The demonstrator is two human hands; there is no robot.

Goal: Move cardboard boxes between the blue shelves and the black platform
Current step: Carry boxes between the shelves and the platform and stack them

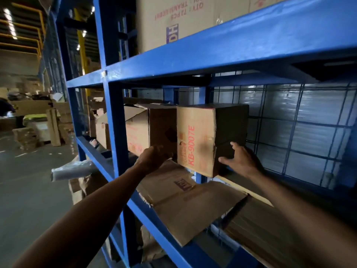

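A cardboard box (pixel 197 140) with red "KB-9007E" print stands on the middle level of the blue shelves (pixel 193 57), on a flattened cardboard sheet (pixel 185 198). My left hand (pixel 154 157) presses its lower left side, in the gap beside a neighbouring box (pixel 148 128). My right hand (pixel 241 159) lies with spread fingers against the box's shadowed right face near the bottom. Both hands clasp the box between them. The black platform is out of sight.
A large box (pixel 173 20) with red print fills the shelf above. Blue wire mesh (pixel 301 132) backs the shelf to the right. A plastic-wrap roll (pixel 71 170) sticks out at the left. Stacked cartons (pixel 38 122) and a person stand far left across the grey floor.
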